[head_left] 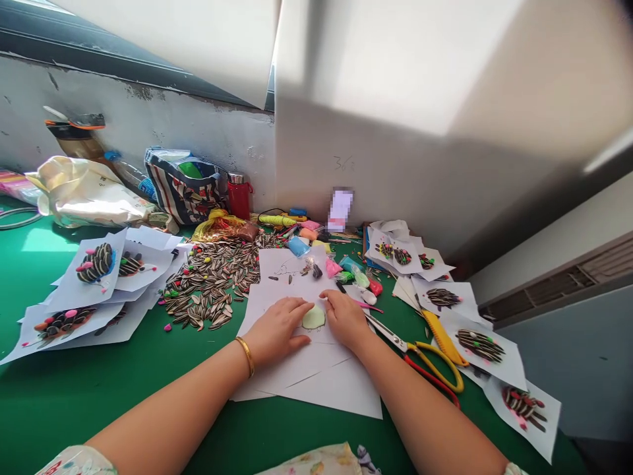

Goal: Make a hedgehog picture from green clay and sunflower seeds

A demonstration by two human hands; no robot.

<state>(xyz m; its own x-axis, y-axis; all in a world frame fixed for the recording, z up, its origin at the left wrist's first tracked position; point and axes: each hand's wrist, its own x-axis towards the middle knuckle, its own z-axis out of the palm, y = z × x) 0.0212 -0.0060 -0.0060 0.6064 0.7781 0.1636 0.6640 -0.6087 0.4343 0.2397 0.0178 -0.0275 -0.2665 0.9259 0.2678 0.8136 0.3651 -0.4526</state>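
My left hand (277,330) and my right hand (346,320) lie palm down on a stack of white paper (301,389), fingertips toward each other. Between them sits a flattened piece of pale green modelling clay (314,317), touched by my right fingertips and close to my left ones. Neither hand is closed around anything. A gold bangle (244,356) circles my left wrist. A small pencil sketch (284,268) and a few sunflower seeds (309,269) lie on the paper beyond my hands.
A large heap of striped sunflower seeds (208,280) lies left. Seed-and-clay pictures on paper (79,284) are spread on both sides of the green table (49,389). Red-and-yellow scissors (420,356) and a yellow utility knife (442,336) lie right. Clay packets, bags and a red flask (239,196) line the wall.
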